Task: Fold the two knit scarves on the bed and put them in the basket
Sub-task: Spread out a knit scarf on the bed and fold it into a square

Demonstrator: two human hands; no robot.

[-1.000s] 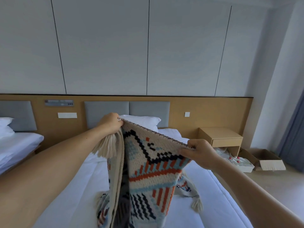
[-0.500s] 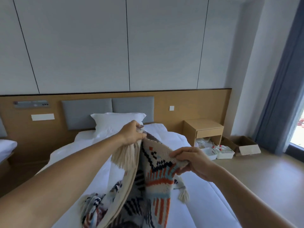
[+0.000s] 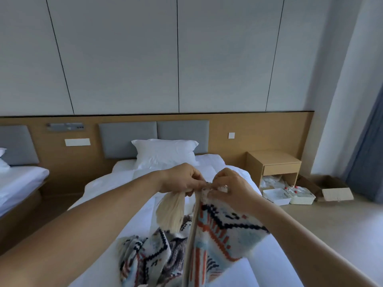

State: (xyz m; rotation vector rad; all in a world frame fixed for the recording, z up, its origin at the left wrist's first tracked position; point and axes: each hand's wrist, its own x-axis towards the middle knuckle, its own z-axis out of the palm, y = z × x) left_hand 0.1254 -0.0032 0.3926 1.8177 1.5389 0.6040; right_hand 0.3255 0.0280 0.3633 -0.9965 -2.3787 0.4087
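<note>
A patterned knit scarf [image 3: 219,235] in cream, blue, orange and black hangs doubled over the white bed [image 3: 116,195]. My left hand [image 3: 182,179] pinches one top corner, and a cream tassel [image 3: 171,212] dangles below it. My right hand [image 3: 230,187] pinches the other corner right beside the left, so both corners meet. The lower part of the scarf lies bunched on the sheet near the bottom edge [image 3: 149,257]. I cannot tell whether a second scarf is in that heap. No basket is in view.
A white pillow [image 3: 165,152] leans on the grey headboard. A wooden nightstand [image 3: 273,166] stands right of the bed, with white trays [image 3: 290,195] and a cardboard box [image 3: 331,189] on the floor. Another bed [image 3: 18,181] is at the left. A blue curtain [image 3: 369,158] hangs far right.
My two hands have come together, bringing the scarf's top corners side by side. The scarf has narrowed into a lengthwise fold and sunk lower over the bed.
</note>
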